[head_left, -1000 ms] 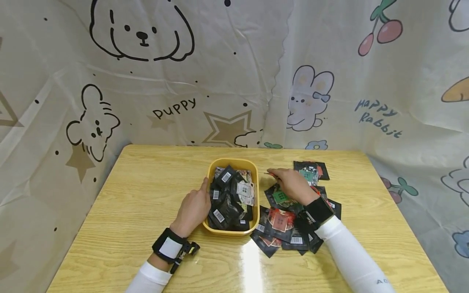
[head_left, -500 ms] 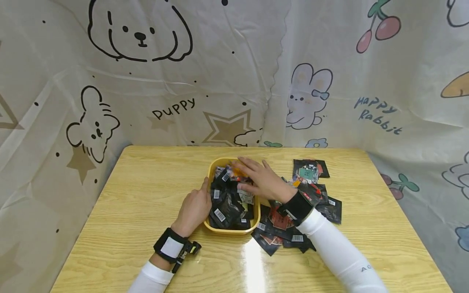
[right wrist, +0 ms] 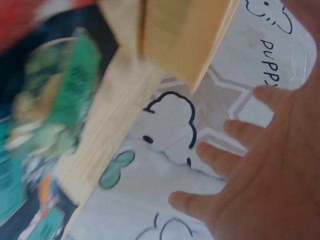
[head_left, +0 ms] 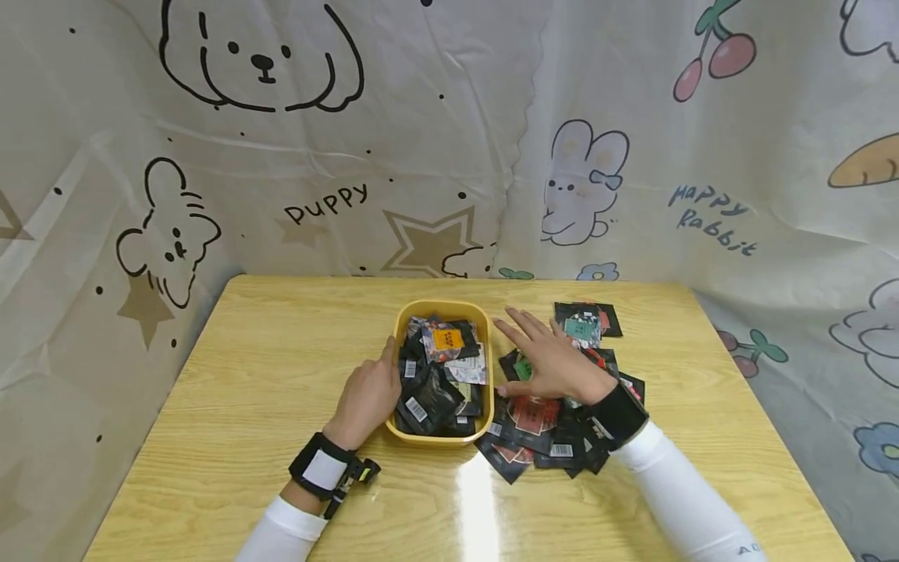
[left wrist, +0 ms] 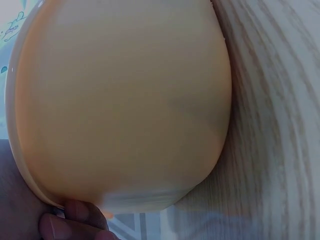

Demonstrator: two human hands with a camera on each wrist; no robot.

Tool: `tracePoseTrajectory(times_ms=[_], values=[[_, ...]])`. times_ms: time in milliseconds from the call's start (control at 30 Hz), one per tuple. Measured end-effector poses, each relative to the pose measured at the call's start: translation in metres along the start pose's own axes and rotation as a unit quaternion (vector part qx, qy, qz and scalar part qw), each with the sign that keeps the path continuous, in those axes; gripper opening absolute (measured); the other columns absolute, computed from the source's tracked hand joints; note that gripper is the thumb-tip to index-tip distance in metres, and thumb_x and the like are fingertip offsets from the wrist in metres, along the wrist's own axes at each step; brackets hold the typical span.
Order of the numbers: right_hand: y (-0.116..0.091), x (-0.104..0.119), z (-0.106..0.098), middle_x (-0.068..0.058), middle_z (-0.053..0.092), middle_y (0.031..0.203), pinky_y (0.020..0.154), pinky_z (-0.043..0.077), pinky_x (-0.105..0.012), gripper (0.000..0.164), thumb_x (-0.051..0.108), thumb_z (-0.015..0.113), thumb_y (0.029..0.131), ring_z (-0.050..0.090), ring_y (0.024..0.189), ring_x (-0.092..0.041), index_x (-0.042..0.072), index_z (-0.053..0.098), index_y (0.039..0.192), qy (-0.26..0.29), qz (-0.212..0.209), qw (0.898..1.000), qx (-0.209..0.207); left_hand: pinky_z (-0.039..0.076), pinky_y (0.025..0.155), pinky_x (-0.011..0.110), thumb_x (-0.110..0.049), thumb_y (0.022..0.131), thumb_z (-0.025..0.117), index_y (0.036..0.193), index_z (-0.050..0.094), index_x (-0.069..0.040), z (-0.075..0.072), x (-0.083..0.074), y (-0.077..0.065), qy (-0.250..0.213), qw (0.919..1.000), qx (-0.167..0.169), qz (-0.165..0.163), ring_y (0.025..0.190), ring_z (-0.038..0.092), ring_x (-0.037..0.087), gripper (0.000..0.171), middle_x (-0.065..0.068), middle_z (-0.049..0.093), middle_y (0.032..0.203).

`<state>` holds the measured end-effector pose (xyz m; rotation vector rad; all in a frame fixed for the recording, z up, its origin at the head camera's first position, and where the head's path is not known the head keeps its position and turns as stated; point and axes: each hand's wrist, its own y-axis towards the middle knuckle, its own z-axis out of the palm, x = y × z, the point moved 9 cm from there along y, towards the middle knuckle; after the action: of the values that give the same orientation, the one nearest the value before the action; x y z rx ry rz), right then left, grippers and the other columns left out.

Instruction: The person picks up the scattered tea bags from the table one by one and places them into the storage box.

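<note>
A yellow plastic bin (head_left: 436, 442) stands on the table, filled with black sachets (head_left: 425, 407), some showing barcodes. On top lies a sachet with an orange label (head_left: 448, 339). My left hand (head_left: 364, 403) holds the bin at its left rim, index finger along the edge; in the left wrist view curled fingertips (left wrist: 82, 212) rest against the outer wall just under the rim. My right hand (head_left: 552, 361), fingers spread and holding nothing, hovers over a loose pile of sachets right of the bin. Among these are a red-labelled sachet (head_left: 532, 415) and a green-labelled sachet (right wrist: 75, 80), blurred in the right wrist view.
Behind the pile, near the table's back edge, lie a teal-labelled sachet (head_left: 580, 331) and a darker sachet (head_left: 609, 320). The wooden table (head_left: 281, 343) meets a cartoon-printed curtain (head_left: 323, 140) at the back.
My right hand carried a sachet from the pile leftward into the bin, let it go, and moved back over the pile. The left hand stayed at the bin's rim.
</note>
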<state>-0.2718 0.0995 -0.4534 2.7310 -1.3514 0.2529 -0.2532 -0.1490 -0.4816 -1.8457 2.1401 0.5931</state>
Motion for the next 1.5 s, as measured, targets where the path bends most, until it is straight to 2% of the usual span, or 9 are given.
tracePoseTrajectory(times_ms=[267,533,867,1033,1100,1167,1267,1367,1500], values=[[-0.065,0.016,0.034,-0.010,0.034,0.158,0.106,0.038,-0.058,0.091,0.061,0.073,0.077,0.043,0.138,-0.038,0.025,0.037,0.153,-0.025,-0.022,0.999,0.041,0.032,0.041,0.029,-0.011,0.098,0.048,0.146,0.040,0.006,0.001,-0.003,-0.001,0.005,1.0000,0.007,-0.002,0.047,0.049,0.016,0.052,0.011,0.060,0.063],[-0.083,0.018,0.047,-0.009,0.048,0.149,0.102,0.045,-0.050,0.060,0.029,0.064,0.090,0.051,0.132,-0.033,0.020,0.048,0.147,-0.009,-0.041,0.998,0.045,0.033,0.042,0.029,-0.012,0.099,0.046,0.147,0.038,0.006,0.004,0.000,0.000,-0.009,0.9998,0.014,-0.008,0.047,0.048,0.016,0.052,0.011,0.059,0.063],[-0.074,0.009,-0.003,-0.003,0.073,0.112,0.075,0.057,-0.035,0.032,0.004,0.063,0.092,0.072,0.093,-0.019,0.014,0.067,0.123,-0.031,-0.049,0.993,-0.107,0.033,0.042,0.029,-0.012,0.099,0.046,0.147,0.039,0.005,0.003,0.000,0.001,-0.010,0.9999,0.003,-0.006,0.047,0.048,0.015,0.051,0.011,0.059,0.062],[-0.060,0.021,-0.045,-0.007,0.071,0.118,0.080,0.057,-0.039,0.036,0.000,0.061,0.092,0.070,0.102,-0.024,0.011,0.066,0.126,-0.004,-0.060,0.967,-0.247,0.033,0.042,0.029,-0.012,0.099,0.047,0.147,0.038,0.005,0.003,0.000,0.000,-0.006,0.9999,0.011,-0.007,0.047,0.048,0.015,0.052,0.012,0.060,0.063],[-0.046,0.035,-0.047,-0.008,0.068,0.126,0.086,0.055,-0.040,0.040,0.000,0.058,0.093,0.067,0.111,-0.025,0.011,0.063,0.132,0.015,-0.080,0.959,-0.270,0.032,0.042,0.028,-0.012,0.099,0.047,0.147,0.039,0.005,0.003,0.001,-0.001,-0.004,0.9999,0.010,-0.008,0.047,0.048,0.015,0.052,0.011,0.059,0.062],[-0.028,0.052,-0.035,-0.009,0.058,0.140,0.098,0.050,-0.044,0.043,0.007,0.053,0.099,0.059,0.125,-0.027,0.014,0.054,0.141,0.027,-0.105,0.966,-0.233,0.033,0.042,0.029,-0.011,0.098,0.048,0.146,0.040,0.006,0.002,0.002,-0.001,-0.001,1.0000,0.002,-0.006,0.047,0.048,0.015,0.052,0.011,0.059,0.062],[-0.006,0.070,0.004,-0.007,0.032,0.160,0.113,0.032,-0.055,0.051,0.034,0.039,0.106,0.035,0.146,-0.029,0.022,0.032,0.155,0.033,-0.116,0.989,-0.088,0.036,0.043,0.033,-0.011,0.097,0.048,0.145,0.042,0.006,0.000,0.001,0.000,-0.001,0.9999,-0.014,0.000,0.049,0.053,0.019,0.051,0.016,0.061,0.064],[-0.004,0.070,0.033,-0.003,0.011,0.166,0.117,0.014,-0.063,0.064,0.057,0.031,0.102,0.014,0.153,-0.029,0.029,0.018,0.158,0.051,-0.089,0.994,0.025,0.041,0.045,0.037,-0.011,0.096,0.048,0.144,0.043,0.007,0.001,-0.002,-0.001,0.000,0.9998,-0.016,0.009,0.053,0.059,0.024,0.051,0.021,0.065,0.070],[-0.014,0.050,0.027,-0.003,0.011,0.166,0.119,0.010,-0.061,0.072,0.060,0.044,0.097,0.013,0.153,-0.030,0.028,0.021,0.158,0.086,-0.048,0.995,0.017,0.042,0.046,0.038,-0.011,0.097,0.049,0.144,0.043,0.006,-0.001,-0.002,0.000,0.005,0.9997,-0.020,0.012,0.054,0.060,0.025,0.051,0.022,0.066,0.072]])
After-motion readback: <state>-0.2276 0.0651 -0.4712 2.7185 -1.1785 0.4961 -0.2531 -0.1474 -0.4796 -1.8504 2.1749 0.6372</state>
